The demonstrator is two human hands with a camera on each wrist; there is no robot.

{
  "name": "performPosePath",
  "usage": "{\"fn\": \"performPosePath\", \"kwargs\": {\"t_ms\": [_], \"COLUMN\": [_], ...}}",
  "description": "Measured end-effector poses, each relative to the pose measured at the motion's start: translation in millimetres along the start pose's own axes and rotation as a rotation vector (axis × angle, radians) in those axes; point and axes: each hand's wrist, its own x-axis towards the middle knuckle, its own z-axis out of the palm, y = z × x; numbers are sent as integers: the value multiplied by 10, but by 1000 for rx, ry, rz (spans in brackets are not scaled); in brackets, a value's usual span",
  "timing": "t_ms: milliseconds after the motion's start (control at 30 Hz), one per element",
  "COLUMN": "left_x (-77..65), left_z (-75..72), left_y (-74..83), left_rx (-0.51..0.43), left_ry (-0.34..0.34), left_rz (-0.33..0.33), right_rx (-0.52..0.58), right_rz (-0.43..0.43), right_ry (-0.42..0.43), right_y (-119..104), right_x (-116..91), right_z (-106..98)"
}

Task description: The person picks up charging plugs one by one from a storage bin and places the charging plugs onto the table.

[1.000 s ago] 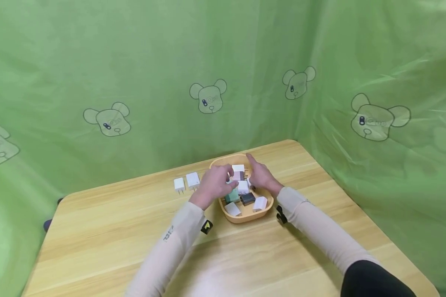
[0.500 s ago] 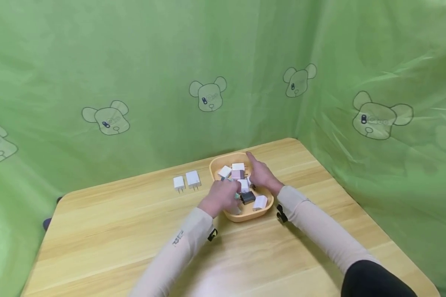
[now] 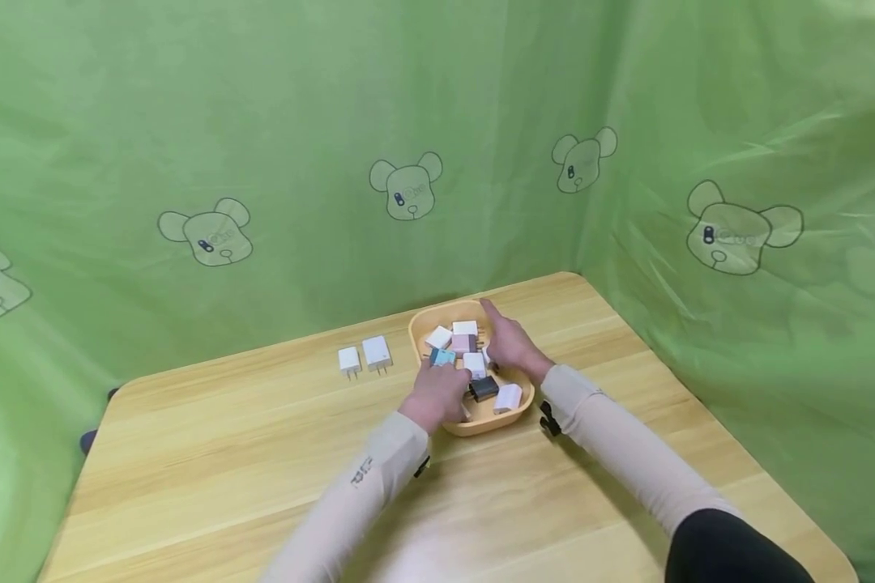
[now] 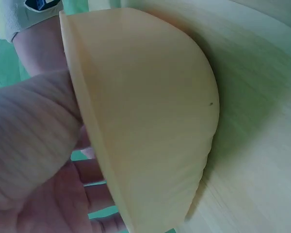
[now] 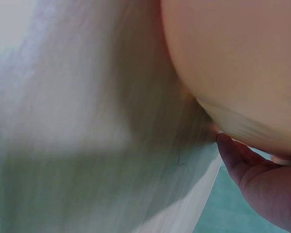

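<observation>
An orange-yellow oval tray (image 3: pixel 481 428) holds several phone chargers. My left hand (image 3: pixel 441 394) reaches over its near-left rim, with the fingers down among the chargers. A white charger there is mostly covered by that hand, and the left fingertips are hidden behind the tray wall (image 4: pixel 150 107) in the left wrist view. Just beyond the left hand lies a blue-green charger (image 3: pixel 443 357); a black charger (image 3: pixel 484 389) is to its right. My right hand (image 3: pixel 512 340) grips the tray's right rim, its thumb (image 5: pixel 237 160) lying against the wall outside.
Two white chargers, a smaller one (image 3: pixel 348 359) and a larger one (image 3: pixel 377 352), lie on the wooden table (image 3: pixel 226 453) left of the tray, prongs toward me. Green curtains (image 3: pixel 299 121) hang close behind the table and along its right side.
My left hand has moved from the tray's left-middle toward its near end, uncovering a white charger at the far left and the blue-green charger. The right hand stays at the rim.
</observation>
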Motion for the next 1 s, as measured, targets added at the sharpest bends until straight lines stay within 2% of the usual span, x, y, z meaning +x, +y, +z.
{"fn": "performPosePath", "kwargs": {"t_ms": [267,533,800,1000], "left_x": [-4,-2,-23,-19], "left_z": [-48,-16,-54,-41], "left_y": [41,70,75,65], "left_rx": [5,47,0,-22], "left_ry": [-9,-15,-73,-68], "left_rz": [-10,-21,-34,-12], "right_rx": [-3,-4,-9,-9], "right_rz": [0,8,0,-2], "right_ry": [7,-8,-3,0], "right_y": [-10,11,9,0], "right_x": [6,15,15,-16], "right_z": [-12,1,19,-4]}}
